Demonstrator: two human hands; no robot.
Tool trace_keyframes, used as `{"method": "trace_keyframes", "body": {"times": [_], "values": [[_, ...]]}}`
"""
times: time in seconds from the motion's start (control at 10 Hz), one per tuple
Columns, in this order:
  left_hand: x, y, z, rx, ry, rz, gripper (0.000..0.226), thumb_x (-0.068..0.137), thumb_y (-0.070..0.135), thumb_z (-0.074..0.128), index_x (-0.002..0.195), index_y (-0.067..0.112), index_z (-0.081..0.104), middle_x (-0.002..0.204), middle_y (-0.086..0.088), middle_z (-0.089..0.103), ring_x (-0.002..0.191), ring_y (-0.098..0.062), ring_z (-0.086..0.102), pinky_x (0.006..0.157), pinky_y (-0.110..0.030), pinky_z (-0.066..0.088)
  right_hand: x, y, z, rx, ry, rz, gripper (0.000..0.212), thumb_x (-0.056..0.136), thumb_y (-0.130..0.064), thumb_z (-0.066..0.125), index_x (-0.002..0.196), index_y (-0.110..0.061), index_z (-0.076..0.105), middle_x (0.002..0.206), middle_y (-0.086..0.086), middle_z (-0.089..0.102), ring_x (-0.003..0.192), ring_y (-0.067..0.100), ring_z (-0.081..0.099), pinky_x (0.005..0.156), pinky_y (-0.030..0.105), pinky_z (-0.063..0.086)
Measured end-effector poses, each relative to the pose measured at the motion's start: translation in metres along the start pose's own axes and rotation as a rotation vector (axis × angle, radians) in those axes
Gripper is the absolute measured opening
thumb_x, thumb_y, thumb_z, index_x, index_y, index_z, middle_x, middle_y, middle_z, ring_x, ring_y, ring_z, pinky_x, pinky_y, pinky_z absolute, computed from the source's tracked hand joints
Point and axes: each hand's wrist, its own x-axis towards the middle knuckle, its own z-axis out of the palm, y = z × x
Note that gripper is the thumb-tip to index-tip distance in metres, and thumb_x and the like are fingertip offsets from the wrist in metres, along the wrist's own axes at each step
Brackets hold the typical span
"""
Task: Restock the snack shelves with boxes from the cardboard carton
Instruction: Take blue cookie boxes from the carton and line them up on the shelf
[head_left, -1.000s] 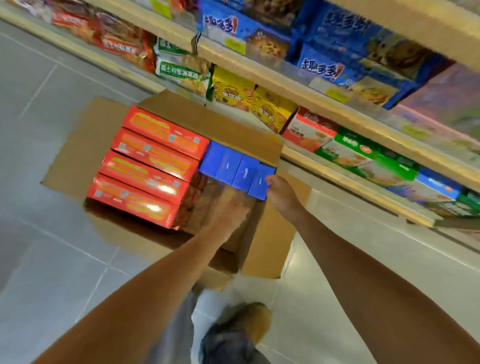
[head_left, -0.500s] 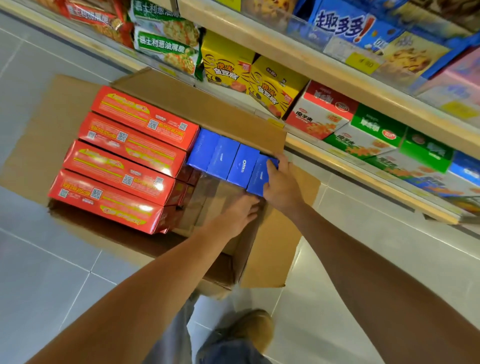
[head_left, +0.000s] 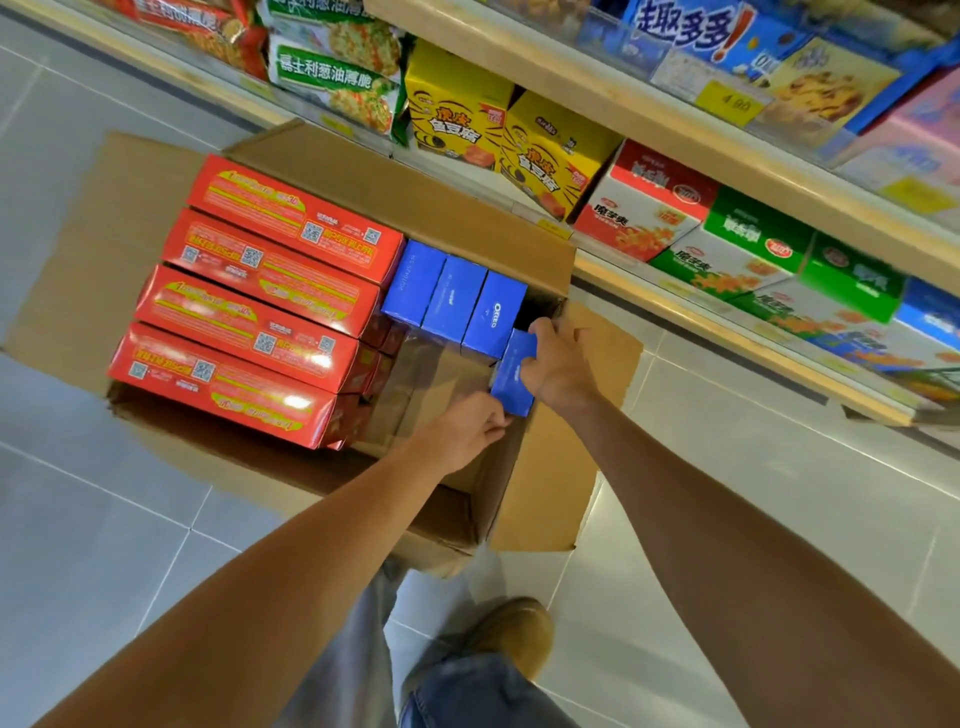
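Pulled out now, the blue box (head_left: 511, 387) is gripped by the right hand (head_left: 560, 364), left hand (head_left: 462, 436) seemingly pinching its corner.

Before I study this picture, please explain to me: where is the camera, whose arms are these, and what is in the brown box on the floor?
There is no machine here. The camera sits on a person's head and looks forward and down, so the two bare arms are that person's own. On the tiled floor stands an open cardboard carton, just beside the snack shelves. On top inside it lie four long red boxes, and next to them three blue boxes stand in a row. The right hand grips a fourth blue box, which sits apart from the row. The left hand reaches the lower end of that same box; whether it really grips it, I cannot tell.
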Motion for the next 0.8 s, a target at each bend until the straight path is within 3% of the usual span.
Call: {"method": "trace_keyframes", "body": {"times": [0.1,0.2,0.3,0.4,0.5,0.6,0.7,0.8], "values": [[-0.015,-0.018,-0.007,0.181,-0.030,-0.005,0.050,0.084,0.015,0.041,0.128,-0.009,0.045,0.131,-0.029,0.047,0.127,-0.042,0.043,0.103,-0.049,0.039,-0.017,-0.010,-0.002,0.060,-0.027,0.031,0.030,0.090,-0.015,0.048,0.120,-0.007,0.046,0.125,0.014,0.048,0.120,0.031,0.034,0.093,0.039,0.042],[-0.032,-0.019,-0.011,0.420,-0.104,0.012,0.049,0.090,0.019,0.043,0.129,-0.010,0.046,0.138,-0.029,0.044,0.130,-0.039,0.041,0.111,-0.045,0.034,-0.033,-0.021,-0.013,0.104,-0.050,0.075,0.031,0.093,-0.026,0.051,0.116,-0.004,0.048,0.125,0.015,0.044,0.110,0.034,0.050,0.086,0.040,0.046],[-0.105,0.018,0.015,0.496,-0.132,0.019,0.038,0.095,0.000,0.043,0.131,-0.010,0.045,0.139,-0.026,0.045,0.101,-0.012,0.056,0.087,-0.011,0.045,-0.056,-0.029,-0.032,0.116,-0.042,0.099,0.047,0.089,-0.033,0.061,0.124,-0.005,0.045,0.127,0.016,0.038,0.105,0.035,0.055,0.079,0.037,0.046],[-0.146,0.032,0.032,0.526,-0.203,0.011,0.035,0.095,-0.001,0.044,0.128,-0.009,0.048,0.106,-0.016,0.059,0.076,-0.004,0.049,0.068,-0.012,0.044,-0.083,-0.033,-0.061,0.141,-0.060,0.091,0.042,0.087,-0.020,0.063,0.122,-0.006,0.045,0.125,0.018,0.037,0.098,0.036,0.055,0.078,0.034,0.045],[-0.163,0.055,0.035,0.573,-0.107,0.073,0.020,0.092,-0.003,0.045,0.097,0.007,0.062,0.078,0.002,0.053,0.069,-0.005,0.050,0.069,-0.016,0.044,-0.114,-0.042,-0.102,0.236,-0.093,0.118,0.036,0.082,-0.016,0.067,0.114,-0.011,0.049,0.122,0.016,0.040,0.087,0.027,0.050,0.073,0.029,0.042],[-0.200,0.103,0.032,0.577,0.068,0.165,0.018,0.090,-0.006,0.048,0.081,0.003,0.062,0.078,-0.011,0.055,0.070,-0.019,0.053,0.068,-0.027,0.044,-0.146,-0.053,-0.158,0.292,-0.098,0.130,0.043,0.079,-0.016,0.071,0.117,-0.012,0.049,0.116,0.013,0.054,0.086,0.022,0.050,0.069,0.028,0.038],[-0.236,0.147,0.025,0.686,0.116,0.280,0.032,0.090,-0.006,0.044,0.118,0.003,0.057,0.110,-0.010,0.052,0.094,-0.017,0.047,0.065,-0.022,0.040,-0.172,-0.071,-0.224,0.398,-0.121,0.148,0.057,0.076,-0.013,0.075,0.126,-0.013,0.047,0.116,0.007,0.050,0.093,0.022,0.050,0.073,0.029,0.040],[-0.283,0.198,0.030,0.698,0.043,0.392,0.051,0.091,-0.012,0.039,0.139,0.005,0.037,0.127,-0.008,0.045,0.097,-0.019,0.049,0.064,-0.017,0.042,-0.194,-0.098,-0.288,0.445,-0.105,0.101,0.064,0.074,-0.013,0.078,0.130,-0.015,0.047,0.124,0.004,0.047,0.102,0.022,0.048,0.081,0.035,0.043]]}}
